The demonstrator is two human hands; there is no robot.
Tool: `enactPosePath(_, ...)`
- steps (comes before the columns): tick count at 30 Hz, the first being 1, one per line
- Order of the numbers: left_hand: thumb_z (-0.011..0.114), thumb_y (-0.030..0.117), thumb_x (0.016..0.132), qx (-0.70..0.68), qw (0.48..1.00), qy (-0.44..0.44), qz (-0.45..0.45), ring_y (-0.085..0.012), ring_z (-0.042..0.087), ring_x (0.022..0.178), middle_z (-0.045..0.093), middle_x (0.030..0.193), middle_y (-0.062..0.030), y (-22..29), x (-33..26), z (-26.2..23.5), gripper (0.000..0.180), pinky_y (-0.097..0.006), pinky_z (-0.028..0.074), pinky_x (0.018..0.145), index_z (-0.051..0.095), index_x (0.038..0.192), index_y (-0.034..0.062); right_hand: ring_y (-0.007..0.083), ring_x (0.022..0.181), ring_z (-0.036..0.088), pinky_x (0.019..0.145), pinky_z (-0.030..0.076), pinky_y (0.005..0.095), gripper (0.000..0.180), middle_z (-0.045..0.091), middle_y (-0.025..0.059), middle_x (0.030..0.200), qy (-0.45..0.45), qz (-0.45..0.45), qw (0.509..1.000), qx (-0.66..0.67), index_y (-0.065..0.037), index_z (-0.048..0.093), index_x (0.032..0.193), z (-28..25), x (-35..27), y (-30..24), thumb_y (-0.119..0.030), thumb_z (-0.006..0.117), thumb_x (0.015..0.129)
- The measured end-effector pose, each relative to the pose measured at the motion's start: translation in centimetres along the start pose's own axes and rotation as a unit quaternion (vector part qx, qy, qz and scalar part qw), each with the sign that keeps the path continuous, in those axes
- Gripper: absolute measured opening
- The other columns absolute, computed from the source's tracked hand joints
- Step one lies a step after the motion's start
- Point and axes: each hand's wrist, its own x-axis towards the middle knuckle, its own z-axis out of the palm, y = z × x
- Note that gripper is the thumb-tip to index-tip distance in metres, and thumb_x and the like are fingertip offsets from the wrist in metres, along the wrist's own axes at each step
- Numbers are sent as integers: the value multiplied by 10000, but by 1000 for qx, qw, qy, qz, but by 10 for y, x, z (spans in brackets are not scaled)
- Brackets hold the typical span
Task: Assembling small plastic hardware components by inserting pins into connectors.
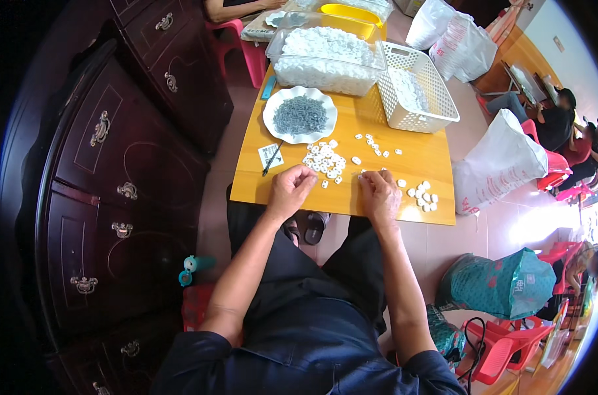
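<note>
A person is sitting at a low yellow wooden bench (404, 164), and both forearms are reaching onto its near edge. At the far end a clear plastic tub (325, 62) is standing heaped with white pieces, and a white slotted basket (417, 89) is sitting just beside it on the right. Nearer in, a white scalloped dish (300, 114) is holding a mound of small grey metal bits. A black pen (271, 160) is lying beside a small paper slip left of the dish.

The small white plastic pieces are lying in three loose groups: a cluster (325, 161) just beyond the left hand (291, 191), a thin scatter (373, 145) toward the middle, and a little pile (423, 196) near the right hand (380, 194).

The left hand is curling with its grip narrow, fingertips pinched together at the bench surface near the cluster; whether a piece is sitting between them I cannot tell. The right hand is resting palm down, fingers bent, grip likewise narrow, and what it is pinching is hidden.

These pieces are looking very light, hard and smooth, so they are likely sliding or flicking away under a careless touch. A fingertip pinch across the sides of a single piece seems the sensible hold, with gentle pressure.
</note>
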Motion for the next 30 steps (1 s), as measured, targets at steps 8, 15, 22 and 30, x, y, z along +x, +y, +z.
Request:
enactPosePath(8,672,90,971,-1,1000,-1,6,-7,498,590,579,713,68,1,0,0,83,-184,390,530,677,934,16,282,734,667,666,523,393,106,654,92,820,-3,-30,999,-15,-76,721,866,-2,-1,-2,-177,752,854)
enactPosePath(15,674,95,969,3,1000,1,12,-8,499,592,584,711,66,1,0,0,88,-187,392,533,682,935,15,363,806,676,735,538,460,112,688,132,864,-49,15,999,-9,-96,728,880,-5,4,-5,-199,731,835)
enactPosePath(22,673,91,967,3,1000,-3,10,-8,499,592,585,709,66,-1,1,0,83,-187,393,534,685,941,13,362,790,680,717,540,457,148,691,133,868,-40,-21,998,-43,-74,667,902,1,-1,-2,-201,721,847)
enactPosePath(30,660,86,978,3,1000,-10,7,-19,523,624,621,755,41,12,-5,0,88,-188,417,557,681,959,2,228,821,675,765,524,349,149,690,96,922,-114,130,973,155,-36,637,980,-12,-17,-26,-159,694,918)
